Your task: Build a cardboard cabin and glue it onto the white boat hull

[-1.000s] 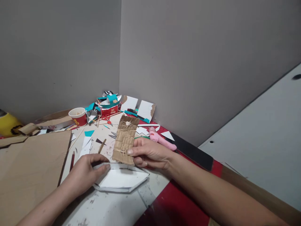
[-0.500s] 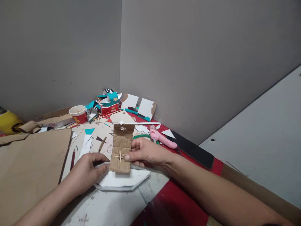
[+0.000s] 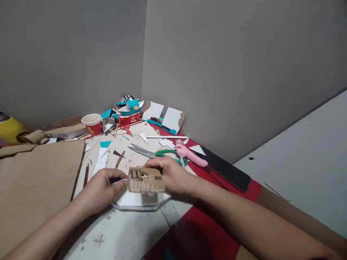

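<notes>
My right hand (image 3: 173, 175) is closed on the right end of a corrugated cardboard strip (image 3: 145, 186). The strip is tilted, with black print and a small cross of thin wooden sticks on it. Below it lies a white many-sided board (image 3: 132, 200) with a raised edge. My left hand (image 3: 107, 186) pinches at the left side of this board, its fingertips close to the strip's left end; whether they touch the strip is unclear. Just beyond my right hand are green-handled scissors (image 3: 145, 151) and a pink glue gun (image 3: 193, 155).
A large cardboard sheet (image 3: 40, 180) covers the left side. Behind are a red-and-white paper cup (image 3: 93, 126), a teal and white paper model (image 3: 130, 112) and two white panels (image 3: 173, 119) near the wall. Paper scraps, sticks and a dark red pencil (image 3: 86, 175) lie around. A black slab (image 3: 230, 169) lies at right.
The cardboard strip has gone from nearly upright to tilted flatter and lower, its printed face now showing. My right hand has turned with it. The scissors' blades have come into view behind.
</notes>
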### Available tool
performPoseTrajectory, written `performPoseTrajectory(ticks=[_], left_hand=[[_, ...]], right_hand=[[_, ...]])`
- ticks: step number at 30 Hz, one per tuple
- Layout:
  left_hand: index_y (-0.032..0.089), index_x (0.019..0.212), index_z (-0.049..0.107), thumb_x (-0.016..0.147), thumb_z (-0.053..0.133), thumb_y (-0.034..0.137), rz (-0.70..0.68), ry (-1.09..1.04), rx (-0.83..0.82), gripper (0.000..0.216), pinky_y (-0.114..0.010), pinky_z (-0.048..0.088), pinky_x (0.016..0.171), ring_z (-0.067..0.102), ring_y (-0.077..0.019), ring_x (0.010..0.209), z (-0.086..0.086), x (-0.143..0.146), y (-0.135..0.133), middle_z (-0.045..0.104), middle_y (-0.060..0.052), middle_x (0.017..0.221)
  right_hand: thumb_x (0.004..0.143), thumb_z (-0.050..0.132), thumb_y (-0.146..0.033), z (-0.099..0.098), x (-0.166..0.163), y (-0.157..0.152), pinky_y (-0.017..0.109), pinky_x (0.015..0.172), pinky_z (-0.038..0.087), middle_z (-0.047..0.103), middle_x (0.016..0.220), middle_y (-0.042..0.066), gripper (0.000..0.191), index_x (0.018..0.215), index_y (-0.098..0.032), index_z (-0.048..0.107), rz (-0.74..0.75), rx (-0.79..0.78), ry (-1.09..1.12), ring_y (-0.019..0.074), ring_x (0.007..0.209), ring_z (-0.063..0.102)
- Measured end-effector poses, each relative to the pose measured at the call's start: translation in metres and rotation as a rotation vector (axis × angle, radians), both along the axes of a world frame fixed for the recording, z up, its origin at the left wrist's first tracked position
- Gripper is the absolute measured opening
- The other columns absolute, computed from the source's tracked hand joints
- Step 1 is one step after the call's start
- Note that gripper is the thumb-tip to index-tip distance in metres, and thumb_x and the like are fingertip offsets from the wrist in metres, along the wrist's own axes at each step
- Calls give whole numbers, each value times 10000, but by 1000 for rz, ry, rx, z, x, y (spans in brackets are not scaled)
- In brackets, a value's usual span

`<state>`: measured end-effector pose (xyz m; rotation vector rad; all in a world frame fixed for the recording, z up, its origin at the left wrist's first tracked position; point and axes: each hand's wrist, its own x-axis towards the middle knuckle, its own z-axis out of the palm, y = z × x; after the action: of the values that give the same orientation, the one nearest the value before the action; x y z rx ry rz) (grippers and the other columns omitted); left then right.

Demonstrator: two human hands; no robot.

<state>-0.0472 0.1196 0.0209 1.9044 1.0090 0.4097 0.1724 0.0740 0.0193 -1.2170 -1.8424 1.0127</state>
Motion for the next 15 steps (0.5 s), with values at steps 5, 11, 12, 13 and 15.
performPoseTrajectory(ticks=[5,11,12,13,15], left_hand=[[199,784,740,755,507,249,-21,36,-31,240,-268,491,631,643,-206,739,1,0,-1,734,-18,786],[214,891,753,755,507,210,-45,54,-4,282,-288,487,707,650,-212,802,3,-1,-1,742,-24,851],[219,921,754,742,514,200,-50,55,0,300,-294,486,719,650,-214,809,3,0,-1,744,-25,861],[223,944,753,726,525,191,-55,56,3,317,-297,485,721,649,-218,811,3,0,-2,744,-25,864],[226,958,754,694,547,178,-59,50,9,339,-300,487,714,651,-226,813,2,0,-2,744,-27,868]], right_hand=[[798,590,-81,-1,1,0,222,622,434,664,735,25,112,808,-150,677,43,363,-164,114,645,572],[853,505,-106,-2,4,0,269,655,427,660,761,49,143,856,-163,636,135,542,-368,153,707,560],[859,500,-114,-2,5,0,275,662,425,657,770,52,138,866,-165,628,151,547,-403,158,722,557],[863,496,-122,-3,5,0,279,666,423,653,776,52,132,872,-167,620,161,550,-431,161,730,552],[864,495,-128,-3,6,0,279,667,417,639,774,47,124,871,-172,611,171,550,-469,161,731,540]])
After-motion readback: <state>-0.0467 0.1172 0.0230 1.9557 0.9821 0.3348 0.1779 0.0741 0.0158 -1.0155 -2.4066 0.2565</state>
